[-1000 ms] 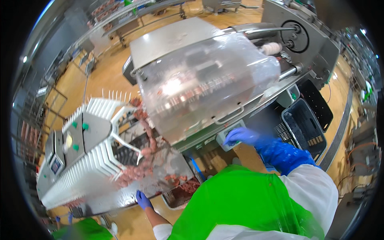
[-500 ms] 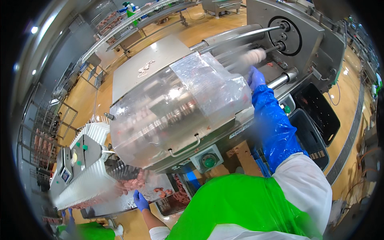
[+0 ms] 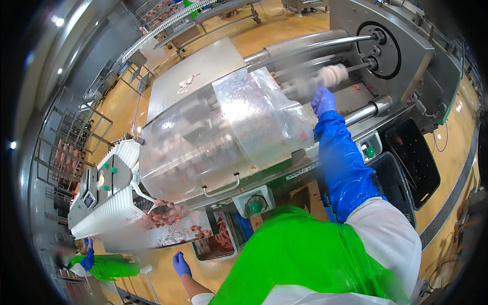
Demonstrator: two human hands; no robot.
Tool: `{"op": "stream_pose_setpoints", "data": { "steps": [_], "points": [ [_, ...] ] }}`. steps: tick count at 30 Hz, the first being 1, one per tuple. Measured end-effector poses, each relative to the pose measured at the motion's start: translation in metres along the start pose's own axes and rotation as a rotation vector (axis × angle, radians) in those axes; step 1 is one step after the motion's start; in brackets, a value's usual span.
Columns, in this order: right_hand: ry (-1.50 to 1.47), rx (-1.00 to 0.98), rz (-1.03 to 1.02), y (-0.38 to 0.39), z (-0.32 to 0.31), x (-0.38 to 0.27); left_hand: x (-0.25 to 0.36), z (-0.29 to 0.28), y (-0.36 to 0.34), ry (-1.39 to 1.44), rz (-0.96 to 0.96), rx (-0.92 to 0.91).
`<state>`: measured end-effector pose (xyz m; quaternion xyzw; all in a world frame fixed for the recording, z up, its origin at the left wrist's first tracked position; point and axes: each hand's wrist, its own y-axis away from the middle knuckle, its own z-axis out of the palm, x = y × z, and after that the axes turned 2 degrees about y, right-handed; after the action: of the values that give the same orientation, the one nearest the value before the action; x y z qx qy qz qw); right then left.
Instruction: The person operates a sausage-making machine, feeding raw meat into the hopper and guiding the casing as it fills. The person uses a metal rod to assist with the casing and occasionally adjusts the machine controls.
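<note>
My right hand point(image 3: 323, 101), in a purple glove under a blue sleeve, is closed just below a white ridged sleeve that looks like gathered sausage casing point(image 3: 334, 74). The casing sits on a metal rod of the stuffing machine point(image 3: 376, 23), and left of it the rod is blurred. What the fingers hold, if anything, is hidden. My left hand point(image 3: 181, 265), also purple-gloved, hangs low with curled fingers and nothing visible in it. Nearest to it are a steel tray point(image 3: 175, 235) and a black crate of meat scraps point(image 3: 223, 255). Pink sausages point(image 3: 165, 216) lie at the tray's far end.
A clear cover point(image 3: 193, 175) encloses the machine's middle. Green buttons point(image 3: 255, 205) face me. To the right stand black crates point(image 3: 412, 160). White hanger rows point(image 3: 119, 208) run along a conveyor at left, where another person in a green apron point(image 3: 109, 267) works.
My left hand has come away from the tray's edge, down over the floor. My right hand now sits slightly left of the casing. More sausages are bunched at the tray end. The whole view has shifted.
</note>
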<state>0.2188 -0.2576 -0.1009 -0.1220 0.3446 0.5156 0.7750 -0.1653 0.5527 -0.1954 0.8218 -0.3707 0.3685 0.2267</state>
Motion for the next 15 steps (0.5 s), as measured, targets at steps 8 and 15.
{"op": "stream_pose_setpoints", "data": {
  "steps": [8, 15],
  "points": [
    [0.008, 0.309, -0.013, -0.001, 0.001, 0.000, 0.003, -0.006, 0.019, -0.021, -0.063, 0.025],
    [0.054, 0.052, 0.130, 0.005, 0.005, -0.006, -0.017, -0.024, 0.022, -0.041, -0.085, 0.068]
  ]
}}
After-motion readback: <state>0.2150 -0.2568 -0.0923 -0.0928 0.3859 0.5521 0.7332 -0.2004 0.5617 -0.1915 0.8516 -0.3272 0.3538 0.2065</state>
